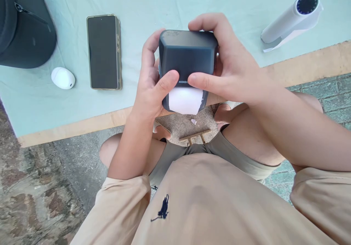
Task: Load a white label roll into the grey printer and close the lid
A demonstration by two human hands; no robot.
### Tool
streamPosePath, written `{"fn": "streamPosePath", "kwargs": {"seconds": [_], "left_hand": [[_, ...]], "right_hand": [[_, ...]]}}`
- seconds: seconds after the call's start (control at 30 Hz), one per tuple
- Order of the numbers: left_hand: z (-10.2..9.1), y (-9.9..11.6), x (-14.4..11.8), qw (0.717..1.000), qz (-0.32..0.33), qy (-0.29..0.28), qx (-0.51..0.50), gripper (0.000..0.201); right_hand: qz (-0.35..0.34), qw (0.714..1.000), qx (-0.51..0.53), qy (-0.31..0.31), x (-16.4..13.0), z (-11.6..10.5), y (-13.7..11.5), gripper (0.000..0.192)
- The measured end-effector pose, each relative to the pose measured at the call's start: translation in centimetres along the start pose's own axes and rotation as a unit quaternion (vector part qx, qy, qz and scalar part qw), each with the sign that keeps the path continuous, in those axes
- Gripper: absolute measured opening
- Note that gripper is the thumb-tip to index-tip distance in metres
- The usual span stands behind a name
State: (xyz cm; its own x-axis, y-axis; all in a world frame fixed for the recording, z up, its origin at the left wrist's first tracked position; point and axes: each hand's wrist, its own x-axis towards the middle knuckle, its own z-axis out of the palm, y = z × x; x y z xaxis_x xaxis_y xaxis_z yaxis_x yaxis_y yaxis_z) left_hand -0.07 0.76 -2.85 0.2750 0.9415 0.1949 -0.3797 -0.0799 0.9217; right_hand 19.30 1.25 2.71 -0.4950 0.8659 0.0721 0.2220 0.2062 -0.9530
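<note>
Between both hands I hold a dark label printer (189, 60) at the table's front edge, with part of a brand name showing on its front. A strip of white paper (185, 100) with a ragged edge sticks out at its near end. My left hand (153, 78) wraps its left side, the thumb lying on the front face near the lettering. My right hand (230, 60) grips the right side, its index finger over the far top edge and its thumb on the front. The other fingers are partly hidden behind the printer.
On the pale green tabletop (139, 3), a smartphone (103, 53) and a white earbud case (63, 78) lie to the left. A black zippered bag (26, 29) stands at the far left. A white paper roll (290, 20) lies at the right. A wooden stool (195, 134) shows below.
</note>
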Motion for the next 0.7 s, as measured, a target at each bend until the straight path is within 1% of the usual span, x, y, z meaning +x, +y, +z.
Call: {"fn": "streamPosePath", "kwargs": {"seconds": [0.1, 0.23, 0.3, 0.4, 0.47, 0.53, 0.6, 0.7], "left_hand": [[-0.2, -0.1, 0.1, 1.0, -0.007, 0.004, -0.016, 0.058], [-0.7, -0.2, 0.1, 0.999, -0.011, -0.023, -0.021, 0.064], [-0.6, 0.0, 0.1, 0.999, -0.023, -0.012, -0.02, 0.064], [0.1, 0.6, 0.1, 0.998, -0.044, 0.015, -0.036, 0.056], [0.6, 1.0, 0.2, 0.998, -0.035, 0.029, -0.046, 0.047], [0.9, 1.4, 0.2, 0.997, -0.032, 0.06, -0.043, 0.043], [0.9, 1.6, 0.2, 0.994, -0.05, 0.088, -0.03, 0.043], [0.7, 1.8, 0.2, 0.995, -0.06, 0.081, -0.025, 0.05]], "right_hand": [[-0.005, 1.0, 0.003, 0.0, 0.1, 0.0, -0.2, 0.065], [-0.021, 1.0, -0.01, 0.002, 0.2, -0.2, -0.4, 0.063], [-0.023, 1.0, -0.019, 0.002, 0.2, -0.2, -0.4, 0.063], [-0.018, 0.999, -0.036, -0.004, 0.2, -0.2, -0.3, 0.063], [-0.025, 0.998, -0.059, 0.016, 0.1, -0.2, -0.2, 0.058], [-0.037, 0.995, -0.075, 0.056, 0.0, -0.2, -0.2, 0.053], [-0.054, 0.993, -0.068, 0.082, -0.1, -0.2, -0.2, 0.052], [-0.069, 0.995, -0.045, 0.06, -0.1, -0.2, -0.2, 0.056]]}}
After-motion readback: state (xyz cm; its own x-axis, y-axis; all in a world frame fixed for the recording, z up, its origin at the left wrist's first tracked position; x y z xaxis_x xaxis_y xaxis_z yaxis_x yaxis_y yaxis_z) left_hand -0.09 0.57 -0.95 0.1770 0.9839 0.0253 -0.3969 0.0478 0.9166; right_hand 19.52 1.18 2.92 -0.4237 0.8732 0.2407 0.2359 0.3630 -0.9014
